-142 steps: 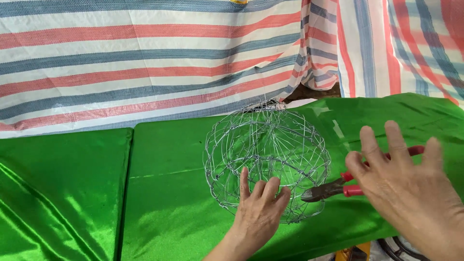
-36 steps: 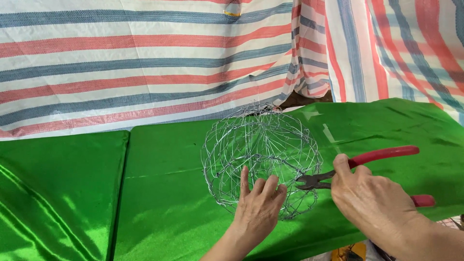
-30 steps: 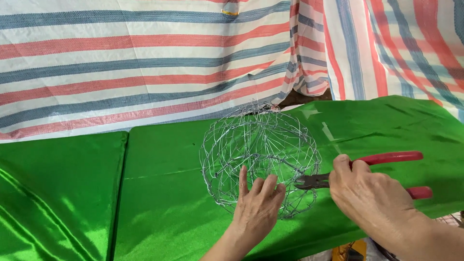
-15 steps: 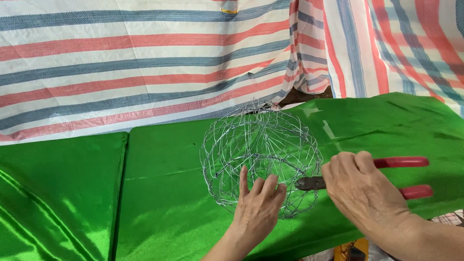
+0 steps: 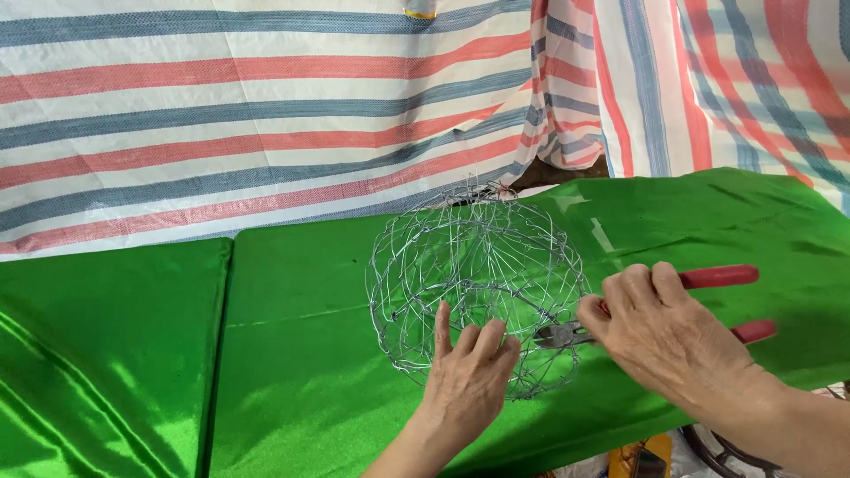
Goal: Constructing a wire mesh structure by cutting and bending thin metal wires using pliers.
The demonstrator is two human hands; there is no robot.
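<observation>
A round cage of thin silver wire (image 5: 478,274) rests on a table draped in shiny green cloth (image 5: 301,354). My left hand (image 5: 467,382) presses flat against the cage's near side, fingers spread. My right hand (image 5: 671,338) grips red-handled pliers (image 5: 722,278), whose dark jaws (image 5: 556,335) touch the wire at the cage's lower right. The handles stick out to the right past my fingers.
A striped red, blue and white tarp (image 5: 266,115) hangs behind the table. A second green-covered surface (image 5: 97,354) adjoins on the left with a seam between. Yellow and dark objects (image 5: 646,456) sit below the table's front edge.
My right hand picked the pliers up off the table and moved left, bringing the jaws to the wire cage. My left hand stayed against the cage.
</observation>
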